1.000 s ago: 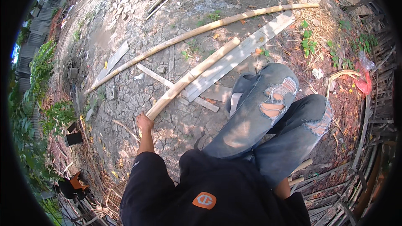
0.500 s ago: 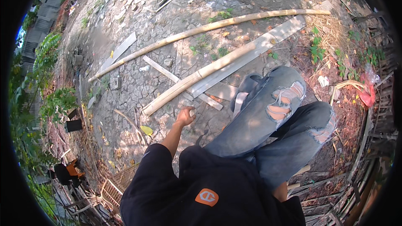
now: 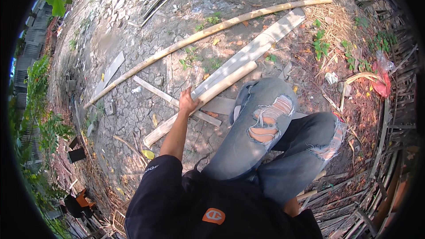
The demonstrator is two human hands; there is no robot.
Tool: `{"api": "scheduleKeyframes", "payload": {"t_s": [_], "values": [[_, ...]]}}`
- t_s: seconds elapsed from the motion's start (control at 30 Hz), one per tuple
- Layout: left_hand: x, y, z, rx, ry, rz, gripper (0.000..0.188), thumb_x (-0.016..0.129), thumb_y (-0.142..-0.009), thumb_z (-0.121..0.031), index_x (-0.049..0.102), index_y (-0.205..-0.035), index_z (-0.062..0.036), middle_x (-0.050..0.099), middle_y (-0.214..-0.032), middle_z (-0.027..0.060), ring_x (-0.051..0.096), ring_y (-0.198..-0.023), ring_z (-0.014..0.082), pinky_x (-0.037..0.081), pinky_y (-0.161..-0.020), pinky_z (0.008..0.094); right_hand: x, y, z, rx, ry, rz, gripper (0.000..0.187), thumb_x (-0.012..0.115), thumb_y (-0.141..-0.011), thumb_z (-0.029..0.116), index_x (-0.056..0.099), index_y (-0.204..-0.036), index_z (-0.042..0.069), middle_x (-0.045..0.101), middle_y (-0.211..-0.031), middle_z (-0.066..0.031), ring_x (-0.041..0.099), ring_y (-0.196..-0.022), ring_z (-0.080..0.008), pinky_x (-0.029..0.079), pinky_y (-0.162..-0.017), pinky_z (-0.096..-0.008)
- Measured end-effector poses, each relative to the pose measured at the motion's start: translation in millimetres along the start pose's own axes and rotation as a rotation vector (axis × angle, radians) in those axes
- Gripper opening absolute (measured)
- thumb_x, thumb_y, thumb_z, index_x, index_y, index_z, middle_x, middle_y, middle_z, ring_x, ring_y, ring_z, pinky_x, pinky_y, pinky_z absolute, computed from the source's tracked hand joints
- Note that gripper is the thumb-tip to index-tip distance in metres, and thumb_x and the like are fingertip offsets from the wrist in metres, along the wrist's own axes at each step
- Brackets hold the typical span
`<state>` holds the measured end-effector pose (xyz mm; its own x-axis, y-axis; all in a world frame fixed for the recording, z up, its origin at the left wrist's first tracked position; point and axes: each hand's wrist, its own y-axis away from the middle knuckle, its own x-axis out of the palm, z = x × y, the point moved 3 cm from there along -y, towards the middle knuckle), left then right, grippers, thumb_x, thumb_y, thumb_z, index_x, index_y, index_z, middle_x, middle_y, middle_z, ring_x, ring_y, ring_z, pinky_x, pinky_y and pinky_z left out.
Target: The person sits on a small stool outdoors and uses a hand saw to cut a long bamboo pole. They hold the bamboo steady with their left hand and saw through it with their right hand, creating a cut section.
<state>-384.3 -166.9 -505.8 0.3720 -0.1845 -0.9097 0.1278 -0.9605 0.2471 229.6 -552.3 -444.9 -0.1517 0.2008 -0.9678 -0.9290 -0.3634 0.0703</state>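
My left hand (image 3: 189, 102) reaches over a short, thick bamboo pole (image 3: 226, 79), its fingers curled over the far side beside the near end of a flat grey-white plank (image 3: 259, 46). The bamboo lies along the near edge of the plank. Beneath it, a narrow wooden strip (image 3: 155, 90) crosses at an angle. My right hand is hidden below my bent legs; only a patch of the arm shows beside the thigh.
A long curved bamboo pole (image 3: 190, 40) lies across the cracked ground beyond. Farther left is a flat grey piece (image 3: 113, 67). Straw (image 3: 336, 22) and a red plastic bag (image 3: 381, 82) lie to the right, and an orange-and-black object (image 3: 79, 202) sits at lower left.
My left hand has moved forward from the ground onto the short bamboo. That bamboo has shifted toward me, from over the plank to its near side. The view has shifted slightly.
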Motion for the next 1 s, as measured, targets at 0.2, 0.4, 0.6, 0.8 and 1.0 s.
{"api": "scheduleKeyframes", "payload": {"t_s": [0.2,0.4,0.6,0.8,1.0], "values": [[29.1,-13.4,-47.2,0.043,-0.129,0.365,0.112,0.093,-0.069,-0.047,0.036,-0.158,-0.0109,0.052,-0.151,0.0168,0.047,-0.142,0.036,0.044,-0.116,0.0501,1.7,-14.8,8.2,0.02,0.029,-0.012,0.082,0.076,-0.086,0.02,0.036,-0.157,0.008,0.034,-0.155,-0.031,0.036,-0.144,-0.049,0.035,-0.116,-0.057],[36.3,-1.7,-22.4,0.027,-0.109,0.331,0.089,0.082,-0.08,-0.035,0.043,-0.156,-0.0143,0.06,-0.136,0.0195,0.057,-0.128,0.0393,0.048,-0.106,0.0503,7.9,-29.0,21.8,0.017,0.056,-0.006,0.081,0.076,-0.087,0.019,0.037,-0.157,0.008,0.033,-0.156,-0.0312,0.035,-0.145,-0.0488,0.034,-0.117,-0.0567],[-33.4,-3.6,-69.6,0.231,0.055,0.184,0.089,0.084,-0.077,-0.029,0.046,-0.157,-0.0195,0.066,-0.124,0.0185,0.062,-0.12,0.0382,0.053,-0.099,0.0478,8.8,-84.4,56.6,-0.017,0.096,-0.099,0.08,0.076,-0.087,0.019,0.038,-0.157,0.008,0.032,-0.156,-0.0313,0.033,-0.146,-0.0487,0.033,-0.118,-0.0564],[-202.6,-52.9,-226.0,0.508,-0.165,-0.034,0.083,0.083,-0.077,-0.025,0.053,-0.153,-0.0202,0.068,-0.116,0.0216,0.066,-0.108,0.0387,0.054,-0.093,0.0466,-65.5,-143.8,308.4,-0.528,-0.472,-0.291,0.073,0.073,-0.088,0.013,0.043,-0.154,0.006,0.024,-0.161,-0.0319,0.022,-0.153,-0.0437,0.027,-0.122,-0.0537],[-253.1,-65.5,-392.7,1.026,-0.775,-0.372,0.05,0.068,-0.088,-0.018,0.066,-0.137,-0.0261,0.065,-0.112,0.012,0.061,-0.11,0.0265,0.048,-0.092,0.0405,-251.0,-64.9,541.8,-1.174,-0.964,0.177,0.084,0.086,-0.083,0.022,0.044,-0.154,0.008,0.046,-0.155,-0.0164,0.053,-0.137,-0.0329,0.049,-0.107,-0.0435]]}}
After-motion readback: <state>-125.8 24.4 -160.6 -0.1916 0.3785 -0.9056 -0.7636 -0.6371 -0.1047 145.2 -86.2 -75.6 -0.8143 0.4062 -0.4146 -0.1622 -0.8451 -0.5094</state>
